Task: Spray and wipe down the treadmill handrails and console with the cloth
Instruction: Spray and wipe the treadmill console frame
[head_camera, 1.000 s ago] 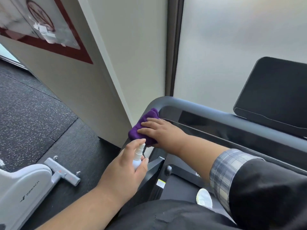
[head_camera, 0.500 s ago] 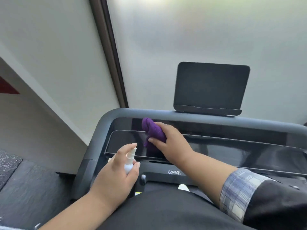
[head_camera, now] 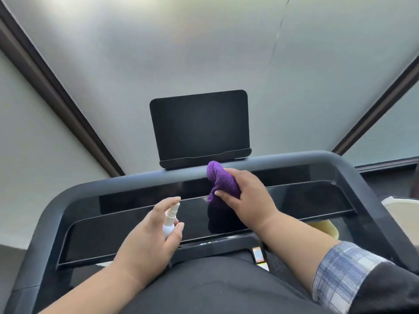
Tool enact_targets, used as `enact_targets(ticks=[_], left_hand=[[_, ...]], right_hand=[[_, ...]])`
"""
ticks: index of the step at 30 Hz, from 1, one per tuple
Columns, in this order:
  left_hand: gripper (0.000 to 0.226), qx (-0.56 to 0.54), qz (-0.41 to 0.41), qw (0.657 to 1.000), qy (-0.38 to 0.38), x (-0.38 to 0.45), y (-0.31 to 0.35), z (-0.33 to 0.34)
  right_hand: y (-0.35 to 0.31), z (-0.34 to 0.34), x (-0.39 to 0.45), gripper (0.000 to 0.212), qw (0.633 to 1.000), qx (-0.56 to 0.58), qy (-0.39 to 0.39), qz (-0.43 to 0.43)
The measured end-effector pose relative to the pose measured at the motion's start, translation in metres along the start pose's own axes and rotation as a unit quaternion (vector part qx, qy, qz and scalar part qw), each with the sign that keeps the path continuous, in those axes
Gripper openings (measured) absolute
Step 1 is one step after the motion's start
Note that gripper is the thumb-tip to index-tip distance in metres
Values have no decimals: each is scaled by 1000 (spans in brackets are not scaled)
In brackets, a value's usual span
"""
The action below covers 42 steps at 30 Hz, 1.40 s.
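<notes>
Head view: right hand (head_camera: 248, 198) grips the purple cloth (head_camera: 221, 181) against the console (head_camera: 140, 219), mid-wipe. Left hand (head_camera: 148, 240) holds the spray bottle (head_camera: 170, 219), finger on nozzle. Next, probably: sweep rightward.

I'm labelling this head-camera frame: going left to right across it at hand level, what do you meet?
Left hand → white spray bottle it holds → purple cloth → right hand gripping it → plaid sleeve cuff.
</notes>
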<state>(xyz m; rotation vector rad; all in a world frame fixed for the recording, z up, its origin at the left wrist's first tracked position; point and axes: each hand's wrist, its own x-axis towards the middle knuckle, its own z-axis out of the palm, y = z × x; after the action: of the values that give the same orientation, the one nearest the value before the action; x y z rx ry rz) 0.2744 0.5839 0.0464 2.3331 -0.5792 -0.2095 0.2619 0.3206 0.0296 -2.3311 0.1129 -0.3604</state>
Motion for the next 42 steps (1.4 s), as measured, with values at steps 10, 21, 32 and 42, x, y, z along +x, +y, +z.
enact_targets(ticks=[10, 21, 32, 42], left_hand=[[55, -19, -28, 999, 33, 65, 61, 47], [51, -15, -100, 994, 47, 62, 64, 65], [54, -23, -85, 995, 44, 51, 17, 22], [54, -30, -64, 997, 34, 15, -52, -43]], right_hand=[[127, -100, 48, 55, 981, -183, 49, 47], [131, -51, 50, 63, 975, -219, -43, 16], [91, -3, 36, 66, 969, -237, -60, -30], [-38, 138, 61, 71, 956, -242, -150, -70]])
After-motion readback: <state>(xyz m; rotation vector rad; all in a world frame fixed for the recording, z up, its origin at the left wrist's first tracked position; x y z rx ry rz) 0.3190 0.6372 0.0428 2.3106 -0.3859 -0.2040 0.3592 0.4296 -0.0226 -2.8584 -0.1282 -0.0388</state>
